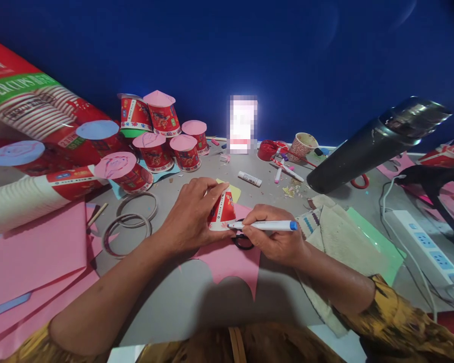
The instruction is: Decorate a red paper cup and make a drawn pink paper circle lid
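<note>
My left hand [192, 214] is closed around a red printed paper cup [224, 209], which stands tilted with its wide rim toward me. In my right hand [276, 239] is a white marker [274, 225] with a blue end. Its tip meets the cup near the pale rim band, though I cannot tell whether it touches. Beneath the hands lies a pink paper sheet [238, 272] with curved cut-outs. Black scissors handles [243, 243] show partly between the cup and my right hand. A yellow paper piece [231, 191] lies behind the cup.
Several red cups topped with paper discs [155, 151] stand at the back left. Tape rings [126, 234] and pink sheets [38, 252] lie left. A glue stick [249, 178], a lit phone [243, 123], a black flask [363, 151], a cloth [336, 252] and a power strip [426, 247] also surround the hands.
</note>
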`<state>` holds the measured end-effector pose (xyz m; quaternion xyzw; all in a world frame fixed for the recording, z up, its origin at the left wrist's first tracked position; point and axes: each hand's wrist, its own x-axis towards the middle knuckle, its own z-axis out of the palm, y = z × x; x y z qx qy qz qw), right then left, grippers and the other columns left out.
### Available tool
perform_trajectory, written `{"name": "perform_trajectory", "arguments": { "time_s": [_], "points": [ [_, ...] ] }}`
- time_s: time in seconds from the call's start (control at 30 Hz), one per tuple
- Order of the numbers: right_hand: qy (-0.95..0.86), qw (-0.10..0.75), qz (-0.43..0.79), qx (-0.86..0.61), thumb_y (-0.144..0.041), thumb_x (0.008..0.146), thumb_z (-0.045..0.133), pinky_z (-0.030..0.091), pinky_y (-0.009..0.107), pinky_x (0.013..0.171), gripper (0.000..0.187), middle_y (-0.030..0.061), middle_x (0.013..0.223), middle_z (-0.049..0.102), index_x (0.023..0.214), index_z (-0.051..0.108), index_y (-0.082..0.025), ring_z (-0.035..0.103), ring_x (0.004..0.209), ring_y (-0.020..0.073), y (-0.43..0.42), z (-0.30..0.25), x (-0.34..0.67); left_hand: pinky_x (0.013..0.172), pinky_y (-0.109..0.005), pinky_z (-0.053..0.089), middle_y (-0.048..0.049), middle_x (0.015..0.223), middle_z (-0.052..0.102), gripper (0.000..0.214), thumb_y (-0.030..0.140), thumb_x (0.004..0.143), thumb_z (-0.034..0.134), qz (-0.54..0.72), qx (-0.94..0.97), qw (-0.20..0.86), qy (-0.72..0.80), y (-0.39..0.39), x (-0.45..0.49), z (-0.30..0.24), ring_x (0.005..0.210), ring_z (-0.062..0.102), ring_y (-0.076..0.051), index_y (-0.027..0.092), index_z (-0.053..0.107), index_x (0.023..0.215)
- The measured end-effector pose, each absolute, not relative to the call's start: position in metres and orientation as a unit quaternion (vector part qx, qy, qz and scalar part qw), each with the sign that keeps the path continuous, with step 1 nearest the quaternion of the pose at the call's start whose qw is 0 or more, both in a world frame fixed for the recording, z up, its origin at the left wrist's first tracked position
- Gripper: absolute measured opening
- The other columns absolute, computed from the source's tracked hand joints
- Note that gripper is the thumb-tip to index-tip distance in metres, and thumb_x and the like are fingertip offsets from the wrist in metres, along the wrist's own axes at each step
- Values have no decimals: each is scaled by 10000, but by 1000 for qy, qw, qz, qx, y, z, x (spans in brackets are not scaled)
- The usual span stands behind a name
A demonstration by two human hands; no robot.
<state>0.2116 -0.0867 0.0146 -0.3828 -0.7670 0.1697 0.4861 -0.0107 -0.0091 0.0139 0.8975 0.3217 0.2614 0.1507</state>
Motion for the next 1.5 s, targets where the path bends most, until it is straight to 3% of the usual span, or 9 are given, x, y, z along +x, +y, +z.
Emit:
{"name": "perform_trajectory", "arguments": {
  "time_s": [0.8,1.03,1.27,1.5],
  "points": [
    [-776,470,169,-386,-211,991,618,522,261,601,137,33,761,756,883,702,-206,656,619,138,-86,16,210,1021,-591,483,-183,1313,626,843,645,759,827,266,898,142,322,-11,-8,15,1178,591,-399,233,607,1462],
    [-763,499,156,-380,-167,969,630,525,250,611,98,25,760,749,902,691,-205,671,632,138,-86,16,210,1017,-579,485,-176,1318,627,848,659,770,811,265,900,125,322,-11,-9,12,1185,592,-393,241,589,1473],
    [-760,497,159,-387,-159,961,634,524,254,618,98,19,749,737,895,693,-202,655,611,134,-86,15,211,998,-568,492,-200,1315,622,855,671,814,772,273,907,103,304,-11,-11,11,1169,595,-395,183,568,1486],
    [-767,489,164,-382,-173,969,641,533,259,650,91,19,760,732,902,697,-198,653,623,134,-86,14,210,995,-542,494,-189,1311,631,865,628,788,826,283,905,100,301,-11,-10,10,1173,600,-380,204,565,1495]
  ]
}}
